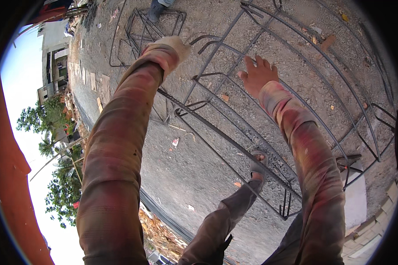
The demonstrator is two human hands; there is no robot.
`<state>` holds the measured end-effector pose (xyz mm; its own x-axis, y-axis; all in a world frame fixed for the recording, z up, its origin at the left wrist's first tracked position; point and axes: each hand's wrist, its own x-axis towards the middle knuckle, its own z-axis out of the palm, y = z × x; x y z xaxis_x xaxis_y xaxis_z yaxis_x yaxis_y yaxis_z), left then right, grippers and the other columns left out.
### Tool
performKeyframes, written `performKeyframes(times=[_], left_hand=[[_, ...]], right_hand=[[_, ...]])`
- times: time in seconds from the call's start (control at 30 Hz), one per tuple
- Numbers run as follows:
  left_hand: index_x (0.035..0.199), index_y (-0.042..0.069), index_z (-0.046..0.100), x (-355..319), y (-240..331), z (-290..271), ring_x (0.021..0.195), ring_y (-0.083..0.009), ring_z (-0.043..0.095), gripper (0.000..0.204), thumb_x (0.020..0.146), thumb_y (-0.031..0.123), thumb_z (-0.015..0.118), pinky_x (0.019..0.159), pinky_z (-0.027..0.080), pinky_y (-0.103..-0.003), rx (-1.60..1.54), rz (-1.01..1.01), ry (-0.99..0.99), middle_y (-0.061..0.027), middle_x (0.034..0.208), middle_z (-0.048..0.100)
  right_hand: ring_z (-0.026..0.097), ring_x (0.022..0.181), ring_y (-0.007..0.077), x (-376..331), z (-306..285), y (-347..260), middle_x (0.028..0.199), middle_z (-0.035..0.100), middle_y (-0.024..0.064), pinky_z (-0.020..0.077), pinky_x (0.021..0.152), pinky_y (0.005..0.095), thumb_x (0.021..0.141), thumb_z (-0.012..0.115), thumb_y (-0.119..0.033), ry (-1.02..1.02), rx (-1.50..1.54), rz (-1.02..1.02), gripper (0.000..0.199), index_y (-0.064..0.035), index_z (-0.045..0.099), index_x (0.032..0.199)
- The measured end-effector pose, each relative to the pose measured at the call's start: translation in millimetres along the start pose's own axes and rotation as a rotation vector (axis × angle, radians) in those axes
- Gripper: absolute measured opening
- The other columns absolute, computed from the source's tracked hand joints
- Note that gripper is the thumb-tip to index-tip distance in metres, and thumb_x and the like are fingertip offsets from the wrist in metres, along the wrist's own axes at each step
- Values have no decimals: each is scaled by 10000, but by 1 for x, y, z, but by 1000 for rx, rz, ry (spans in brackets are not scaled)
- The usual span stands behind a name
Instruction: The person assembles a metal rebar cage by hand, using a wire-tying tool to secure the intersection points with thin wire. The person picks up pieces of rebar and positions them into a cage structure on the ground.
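Your right hand (258, 76) hangs spread, gripping nothing, above the rebar cage (216, 132); your left hand (174, 47) nears bent bar ends, grip unclear.

1. Left sleeve (115, 185) and right sleeve (311, 163): blotched red, tan and brown.
2. Steel-bar frame (212, 127): dark grey.
3. Gravel ground (163, 152): grey, with paler speckles.
4. Trousers (212, 229), near: dull grey-brown.
5. Panel (6, 190) at left: plain orange-red.
6. Trees (63, 196), far left: green.

"What's the cage (234, 143) like?"
"Dark metal bars, long ones crossed by bent ones; an open frame, some ends hooked."
"And its pose?"
"Stretched slantwise over gravel (177, 163)."
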<state>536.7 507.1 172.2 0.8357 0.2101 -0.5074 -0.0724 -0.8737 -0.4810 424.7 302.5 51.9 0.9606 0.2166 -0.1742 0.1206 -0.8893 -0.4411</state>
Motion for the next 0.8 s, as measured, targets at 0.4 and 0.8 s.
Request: performKeyframes(times=[0.4, 0.8], left_hand=[[1015, 30, 637, -14, 3, 1, 992, -399, 570, 501, 801, 429, 423, 872, 432, -433, -24, 90, -98, -223, 1016, 613], [1154, 134, 589, -4, -6, -4, 1093, -342, 539, 479, 836, 459, 437, 897, 433, -428, 208, -176, -152, -119, 1160, 584]], right_hand=[[592, 872, 398, -94, -71, -71, 845, 596, 271, 451, 781, 465, 909, 387, -452, -752, 703, -291, 540, 58, 509, 1038], [619, 678, 375, -66, -147, -45, 666, 600, 223, 486, 625, 429, 863, 468, -179, -983, 1178, -189, 244, 42, 561, 907]])
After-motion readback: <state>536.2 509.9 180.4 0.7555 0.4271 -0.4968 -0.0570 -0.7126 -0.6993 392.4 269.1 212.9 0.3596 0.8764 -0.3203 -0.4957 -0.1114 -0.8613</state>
